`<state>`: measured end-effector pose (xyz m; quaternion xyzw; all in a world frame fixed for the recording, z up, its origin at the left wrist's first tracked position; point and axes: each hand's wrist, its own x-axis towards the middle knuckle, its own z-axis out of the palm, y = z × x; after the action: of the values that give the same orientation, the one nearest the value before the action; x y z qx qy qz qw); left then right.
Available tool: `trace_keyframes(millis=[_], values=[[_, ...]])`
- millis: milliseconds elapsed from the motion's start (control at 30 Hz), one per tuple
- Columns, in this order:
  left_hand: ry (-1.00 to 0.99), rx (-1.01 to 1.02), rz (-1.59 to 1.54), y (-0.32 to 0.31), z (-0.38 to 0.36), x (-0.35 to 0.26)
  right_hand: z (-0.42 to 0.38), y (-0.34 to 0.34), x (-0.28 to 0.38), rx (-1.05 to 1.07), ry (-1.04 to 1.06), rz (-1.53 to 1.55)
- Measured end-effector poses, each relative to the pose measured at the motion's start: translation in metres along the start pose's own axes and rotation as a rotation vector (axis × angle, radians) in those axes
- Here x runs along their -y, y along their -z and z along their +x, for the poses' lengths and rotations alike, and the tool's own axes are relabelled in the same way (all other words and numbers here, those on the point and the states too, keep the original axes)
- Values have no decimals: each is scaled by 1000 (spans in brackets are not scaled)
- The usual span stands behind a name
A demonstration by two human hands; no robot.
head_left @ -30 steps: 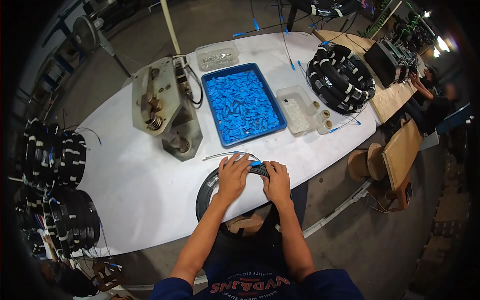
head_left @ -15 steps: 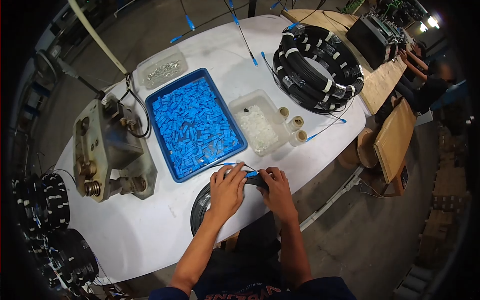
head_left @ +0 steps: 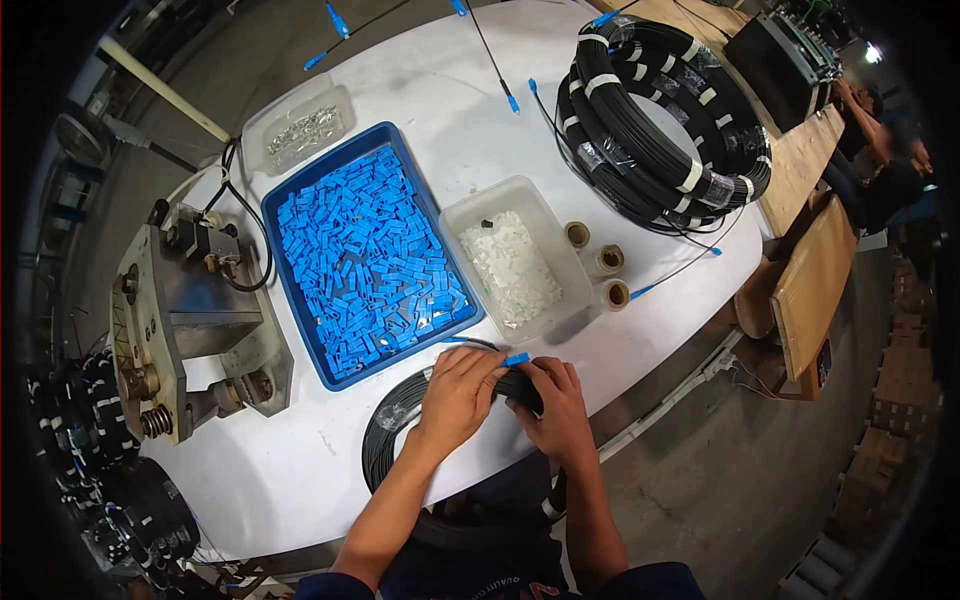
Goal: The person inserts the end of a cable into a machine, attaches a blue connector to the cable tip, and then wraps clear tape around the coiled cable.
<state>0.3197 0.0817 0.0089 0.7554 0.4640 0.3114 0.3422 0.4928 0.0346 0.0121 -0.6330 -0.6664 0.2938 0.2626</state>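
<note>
A coil of black cable (head_left: 378,440) lies at the table's near edge under both hands. A small blue connector (head_left: 515,360) sits at the top of the coil, between my hands. My left hand (head_left: 460,392) is closed with its fingertips at the connector's left end. My right hand (head_left: 555,405) curls round the right side of the coil, its fingers close to the connector's other end. Another blue connector end (head_left: 455,340) shows just beyond my left fingers, near the tray. The undersides of both hands are hidden.
A blue tray (head_left: 275,250) holds many blue connector housings. Beside it stand a clear bin (head_left: 560,240) of white pieces and a bin (head_left: 345,95) of metal parts. Three small cups (head_left: 612,260), taped cable coils (head_left: 600,95) and a metal press (head_left: 150,330) surround them. A person (head_left: 880,150) works at right.
The blue connector between my hands has turned and shifted slightly right and down. Both hands remain at the coil, and my right fingers have closed further round it. The camera view has shifted.
</note>
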Motion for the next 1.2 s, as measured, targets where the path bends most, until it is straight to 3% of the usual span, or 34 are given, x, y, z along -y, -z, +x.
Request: trace_keyframes(millis=[67,133,267,533,733,833,933,1033,1100,1167,1200], values=[[32,-35,13,1,1,1,1,2,-1,20,8,8],[192,-54,-300,8,0,-1,1,5,1,42,14,14],[87,13,-298,16,5,6,5,13,-3,54,79,-45],[257,-17,-352,15,6,-2,18,31,-9,84,30,117],[227,-4,-283,14,4,0,24,49,4,60,36,69],[233,-20,-306,13,4,1,32,65,22,114,-67,182],[236,-53,-296,11,5,1,57,68,30,-104,155,28],[227,-40,-287,13,6,3,89,67,24,-118,303,-193],[232,-21,-287,14,6,4,105,65,21,-53,321,-257],[239,-6,-285,16,6,3,121,59,17,206,206,-409],[246,6,-264,18,7,2,129,57,18,209,204,-409]])
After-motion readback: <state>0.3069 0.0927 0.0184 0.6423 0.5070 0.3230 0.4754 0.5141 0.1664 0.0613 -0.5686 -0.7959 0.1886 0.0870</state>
